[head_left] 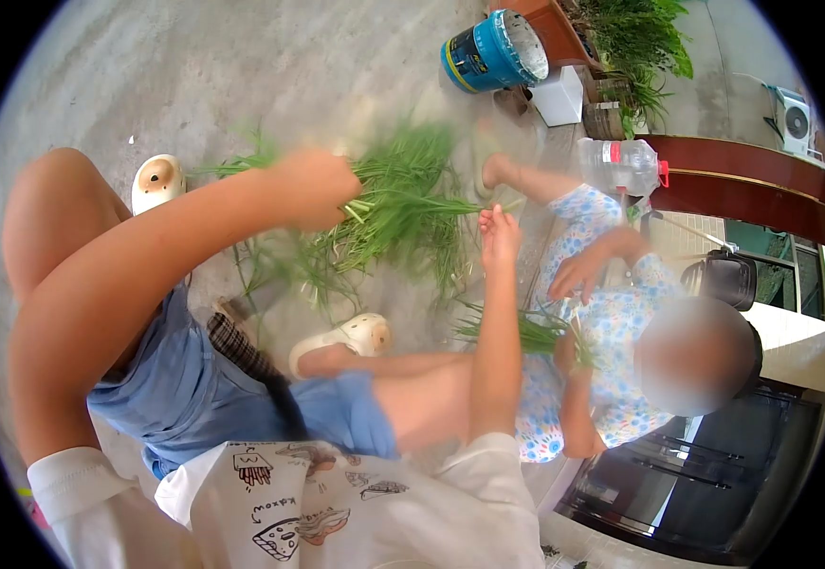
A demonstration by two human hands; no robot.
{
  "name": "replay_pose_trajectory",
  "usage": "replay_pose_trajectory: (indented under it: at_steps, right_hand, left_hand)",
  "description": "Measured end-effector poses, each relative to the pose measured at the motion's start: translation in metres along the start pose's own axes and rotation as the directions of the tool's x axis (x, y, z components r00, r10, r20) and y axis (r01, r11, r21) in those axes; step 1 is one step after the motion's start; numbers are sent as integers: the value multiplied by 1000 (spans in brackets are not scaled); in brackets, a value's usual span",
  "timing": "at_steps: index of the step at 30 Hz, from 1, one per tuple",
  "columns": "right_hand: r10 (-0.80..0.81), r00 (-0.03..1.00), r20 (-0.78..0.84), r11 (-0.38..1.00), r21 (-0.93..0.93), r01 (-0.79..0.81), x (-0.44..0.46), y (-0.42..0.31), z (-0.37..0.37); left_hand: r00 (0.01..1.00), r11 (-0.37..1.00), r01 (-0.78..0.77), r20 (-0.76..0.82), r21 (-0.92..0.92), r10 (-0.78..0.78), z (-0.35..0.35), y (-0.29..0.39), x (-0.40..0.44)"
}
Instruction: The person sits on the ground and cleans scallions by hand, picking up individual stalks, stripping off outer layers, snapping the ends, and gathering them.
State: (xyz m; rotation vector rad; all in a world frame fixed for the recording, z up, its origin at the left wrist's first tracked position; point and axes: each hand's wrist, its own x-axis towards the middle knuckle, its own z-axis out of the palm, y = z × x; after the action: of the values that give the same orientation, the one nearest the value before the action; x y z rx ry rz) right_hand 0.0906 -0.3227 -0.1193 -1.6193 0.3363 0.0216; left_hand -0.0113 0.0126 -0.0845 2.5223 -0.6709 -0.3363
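Note:
A loose heap of long, thin green stalks (389, 228), some with pale ends, lies on the concrete ground in front of me. My left hand (318, 190) is closed in a fist over the heap's near-left side. It is blurred by motion, and green stalks stick out around it. At the heap's right side my right hand (500, 235) pinches the pale end of some stalks between thumb and fingers. On the right, another person in a patterned outfit (612, 313) holds a bunch of green stalks (526, 332) against one arm. That person's other hand (578, 273) is near the bunch.
A blue bucket (474, 59) with a white-smeared inside stands at the top, beside a white box (558, 97) and planters (564, 33). A big clear plastic bottle (621, 166) with a red cap is at the right. My cream clogs (365, 334) flank the heap.

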Motion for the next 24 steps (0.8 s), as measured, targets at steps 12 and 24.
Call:
replay_pose_trajectory:
  at_steps: [12, 24]
  right_hand:
    - [-453, 876, -165, 891, -68, 448, -3, -93, -10]
    - [-361, 931, 64, 837, -418, 353, 19, -77, 2]
  left_hand:
    - [998, 999, 41, 38, -30, -40, 1, -7, 3]
    - [1000, 993, -11, 4, -113, 11, 12, -15, -7]
